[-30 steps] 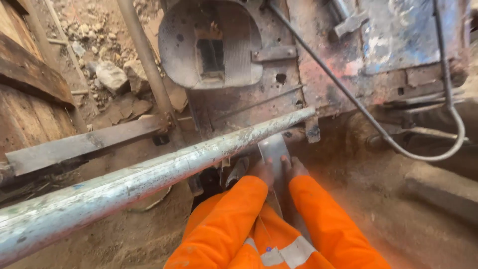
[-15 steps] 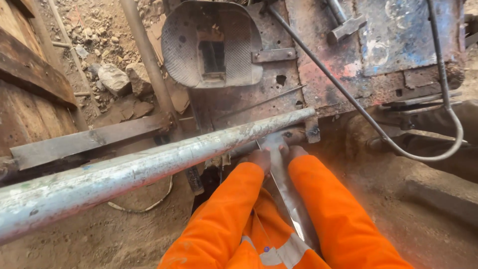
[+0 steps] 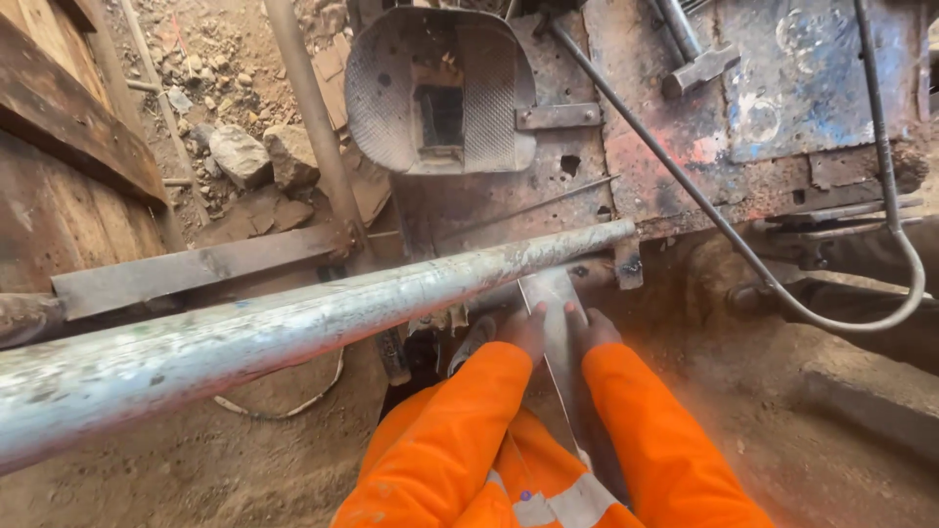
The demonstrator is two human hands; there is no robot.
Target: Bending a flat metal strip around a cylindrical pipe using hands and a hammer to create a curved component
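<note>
A flat grey metal bar runs from near my body up under a long steel pipe that crosses the view from lower left to centre right. My left hand grips the bar's left edge and my right hand grips its right edge, just below the pipe. Both arms wear bright orange sleeves, and the fingers are partly hidden behind the bar. A welding face shield lies face down on the rusty steel plate just beyond the pipe.
A dark cable loops across the plate and curls to the right. Wooden planks stand at the left, with rocks and rubble behind them. A thin upright pipe rises at the upper middle. Sandy ground lies below.
The view has drifted slightly, so the pipe and shield sit a little lower and further right. My hands stay on the flat bar in about the same spot.
</note>
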